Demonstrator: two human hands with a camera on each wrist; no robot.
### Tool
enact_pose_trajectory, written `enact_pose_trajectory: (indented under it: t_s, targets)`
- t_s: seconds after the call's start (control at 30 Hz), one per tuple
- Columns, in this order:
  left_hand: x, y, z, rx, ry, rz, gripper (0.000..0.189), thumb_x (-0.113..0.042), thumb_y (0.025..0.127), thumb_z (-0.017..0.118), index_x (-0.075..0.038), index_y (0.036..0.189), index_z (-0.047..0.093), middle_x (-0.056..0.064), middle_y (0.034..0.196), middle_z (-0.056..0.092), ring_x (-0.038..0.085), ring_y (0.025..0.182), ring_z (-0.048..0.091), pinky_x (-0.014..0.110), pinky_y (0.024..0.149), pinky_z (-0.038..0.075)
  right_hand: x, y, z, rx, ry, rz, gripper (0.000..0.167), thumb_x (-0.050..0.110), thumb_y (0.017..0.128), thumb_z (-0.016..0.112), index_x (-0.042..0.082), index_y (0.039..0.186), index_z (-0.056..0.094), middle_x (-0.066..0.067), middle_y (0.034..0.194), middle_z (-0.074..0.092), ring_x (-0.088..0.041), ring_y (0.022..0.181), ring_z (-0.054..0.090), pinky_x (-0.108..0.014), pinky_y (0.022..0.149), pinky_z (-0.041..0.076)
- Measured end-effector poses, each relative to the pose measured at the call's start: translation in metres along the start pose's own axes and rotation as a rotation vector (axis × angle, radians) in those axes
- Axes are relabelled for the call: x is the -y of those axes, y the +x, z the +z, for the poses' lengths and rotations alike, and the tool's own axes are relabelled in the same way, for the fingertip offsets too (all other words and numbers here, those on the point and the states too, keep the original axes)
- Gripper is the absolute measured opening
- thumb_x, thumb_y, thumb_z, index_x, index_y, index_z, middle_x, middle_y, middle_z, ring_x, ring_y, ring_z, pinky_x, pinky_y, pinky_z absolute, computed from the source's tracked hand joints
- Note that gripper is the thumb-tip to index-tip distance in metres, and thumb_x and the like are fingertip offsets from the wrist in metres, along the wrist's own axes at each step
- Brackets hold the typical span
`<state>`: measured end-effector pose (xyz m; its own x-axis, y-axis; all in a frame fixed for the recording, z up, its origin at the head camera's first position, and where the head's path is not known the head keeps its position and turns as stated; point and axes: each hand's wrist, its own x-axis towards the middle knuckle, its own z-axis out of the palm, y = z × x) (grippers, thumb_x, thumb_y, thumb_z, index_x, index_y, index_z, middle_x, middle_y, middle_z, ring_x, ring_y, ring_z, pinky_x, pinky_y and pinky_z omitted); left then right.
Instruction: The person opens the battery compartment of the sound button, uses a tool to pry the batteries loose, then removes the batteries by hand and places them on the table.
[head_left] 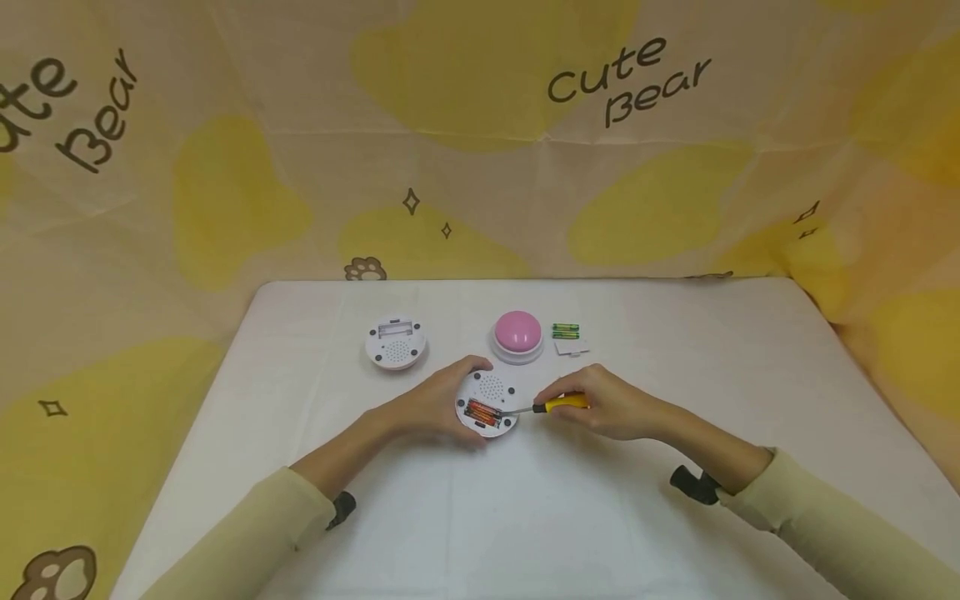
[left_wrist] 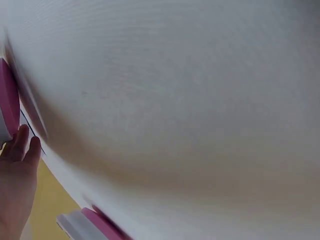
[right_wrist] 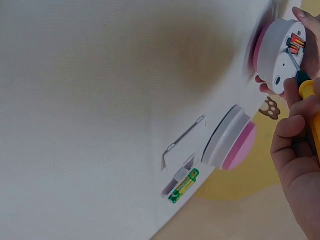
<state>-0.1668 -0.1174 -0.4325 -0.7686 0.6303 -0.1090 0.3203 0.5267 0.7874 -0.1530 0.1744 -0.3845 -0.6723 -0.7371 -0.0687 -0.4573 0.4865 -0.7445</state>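
Note:
My left hand (head_left: 431, 404) grips a round push-button device (head_left: 491, 387) by its sides, its white underside with speaker holes facing up. Orange batteries (head_left: 482, 412) sit in its uncovered compartment. In my right hand (head_left: 618, 406) is a screwdriver (head_left: 567, 402) with a yellow handle, its tip at the end of these batteries. The right wrist view shows the metal shaft reaching the orange batteries (right_wrist: 296, 44), with the fingers curled round the handle (right_wrist: 309, 95). In the left wrist view, the left fingers touch the device's white rim beside its pink top (left_wrist: 8, 97).
A second upturned device (head_left: 397, 352), its battery compartment uncovered, lies at the back left. Behind the hands stands a button with a pink dome (head_left: 517, 331). Beside it lie green batteries (head_left: 566, 327) and a white battery cover (head_left: 572, 347). A patterned cloth (head_left: 480, 200) hangs behind the white table.

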Motion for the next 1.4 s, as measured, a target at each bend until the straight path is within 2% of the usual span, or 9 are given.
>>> enact_pose_trajectory:
  t_s: [0.1,0.27,0.43,0.53,0.77,0.87,1.0,1.2,1.4]
  targets:
    - [-0.001,0.002,0.002,0.022,-0.041,-0.025,0.102,-0.029,0.064,0.095,-0.017,0.146,0.035,-0.004,0.127,0.052,0.014,0.112,0.051,0.036,0.098,0.043,-0.001,0.0,-0.001,0.005,-0.003,0.005,0.027,0.001,0.091,0.069,0.005,0.118,0.073,-0.001,0.113,0.073,-0.018,0.107,0.067,-0.029,0.091,0.052]
    - [-0.003,0.005,0.005,0.034,-0.055,-0.03,0.1,-0.029,0.064,0.095,-0.022,0.142,0.032,-0.005,0.122,0.054,0.012,0.108,0.054,0.032,0.092,0.047,-0.001,-0.001,-0.002,0.015,-0.007,0.01,0.027,0.002,0.091,0.069,0.006,0.118,0.073,-0.001,0.114,0.073,-0.019,0.107,0.067,-0.03,0.091,0.052]
    - [-0.004,0.005,0.009,0.015,-0.057,-0.031,0.101,-0.031,0.064,0.094,-0.02,0.141,0.03,-0.004,0.117,0.056,0.012,0.104,0.056,0.031,0.088,0.049,-0.001,-0.002,-0.003,0.014,-0.021,0.007,0.027,0.001,0.091,0.069,0.007,0.117,0.073,0.0,0.113,0.073,-0.017,0.105,0.067,-0.03,0.091,0.052]
    - [-0.005,0.005,0.011,-0.001,-0.048,-0.026,0.104,-0.032,0.065,0.094,-0.017,0.146,0.03,-0.003,0.12,0.056,0.013,0.105,0.055,0.033,0.09,0.048,-0.001,-0.002,-0.004,0.015,-0.022,0.011,0.027,0.001,0.091,0.069,0.007,0.117,0.073,0.0,0.113,0.073,-0.017,0.104,0.066,-0.03,0.091,0.052]
    - [-0.005,0.002,0.013,-0.021,-0.028,-0.016,0.103,-0.033,0.067,0.093,-0.018,0.152,0.037,-0.004,0.144,0.048,0.013,0.124,0.046,0.04,0.108,0.038,-0.002,-0.001,-0.005,0.02,-0.029,0.007,0.027,0.001,0.091,0.069,0.006,0.118,0.073,0.0,0.113,0.073,-0.018,0.107,0.066,-0.031,0.092,0.052]
    - [-0.005,0.002,0.013,-0.015,-0.039,-0.015,0.102,-0.032,0.066,0.093,-0.017,0.15,0.038,-0.002,0.143,0.048,0.014,0.123,0.047,0.04,0.108,0.038,-0.001,-0.001,-0.005,0.027,-0.031,0.005,0.027,0.001,0.092,0.069,0.006,0.118,0.073,0.0,0.113,0.073,-0.018,0.107,0.066,-0.032,0.093,0.052]
    - [-0.004,0.002,0.013,0.011,-0.044,-0.011,0.108,-0.028,0.066,0.094,-0.016,0.153,0.032,-0.001,0.146,0.044,0.014,0.127,0.045,0.041,0.11,0.035,-0.001,-0.001,-0.006,0.034,-0.03,0.007,0.027,0.001,0.091,0.069,0.007,0.117,0.073,0.001,0.112,0.073,-0.017,0.106,0.067,-0.033,0.093,0.052]
    - [-0.001,0.003,0.012,0.003,0.017,0.015,0.119,-0.029,0.065,0.094,-0.021,0.159,0.021,-0.002,0.144,0.047,0.014,0.123,0.047,0.041,0.108,0.038,-0.002,-0.001,-0.005,0.038,-0.023,0.016,0.027,0.001,0.091,0.069,0.007,0.117,0.073,0.001,0.111,0.073,-0.016,0.104,0.067,-0.034,0.094,0.051]
    - [0.001,0.005,0.013,-0.01,0.009,0.004,0.107,-0.034,0.063,0.095,-0.019,0.151,0.036,-0.005,0.137,0.053,0.012,0.118,0.05,0.039,0.103,0.041,-0.005,-0.001,-0.004,0.028,-0.011,0.016,0.026,0.001,0.091,0.069,0.007,0.116,0.074,0.002,0.11,0.073,-0.015,0.104,0.067,-0.034,0.094,0.051]
